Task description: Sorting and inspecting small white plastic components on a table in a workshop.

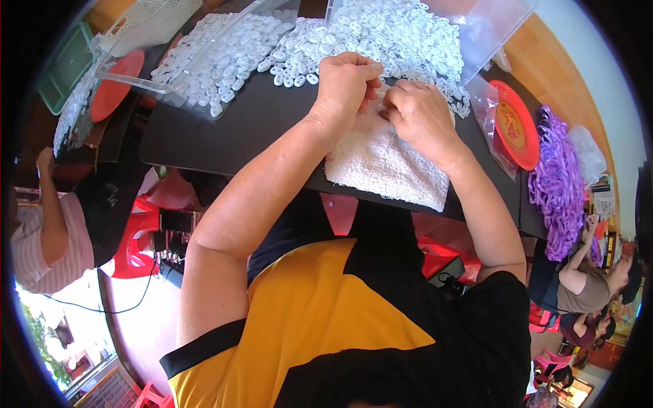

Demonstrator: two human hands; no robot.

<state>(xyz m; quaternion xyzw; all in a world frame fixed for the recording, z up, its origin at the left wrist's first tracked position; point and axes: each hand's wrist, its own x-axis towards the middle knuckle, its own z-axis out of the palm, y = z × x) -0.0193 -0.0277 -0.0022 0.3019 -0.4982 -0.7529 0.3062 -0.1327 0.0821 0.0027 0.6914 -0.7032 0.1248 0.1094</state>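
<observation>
My left fingers (369,69) are bent in, thumb against the index tip, raised just over the far edge of the cloth. Whether a piece sits in that pinch I cannot tell; my own knuckles hide it. My right fingers (401,100) are curled beside them, tips turned down and in toward the cloth, and I cannot tell what they grip, if anything.

The cloth (391,166), white and nubbly, lies below my fingers along the near edge of the desk (224,139). It should be soft and limp, a grippy pad, best taken by a corner.

Just beyond my knuckles spread the pieces (394,34), small white ovals with holes. I judge them light, stiff and rather smooth, apt to skid on the bare desk; I'd pinch one by its rim, thumb against index, without squeezing hard. They seem sturdy enough.

Farther out, clear box walls (502,30) flank the heap, then come a red plate (529,151) and purple ribbons (558,177) to my right.
</observation>
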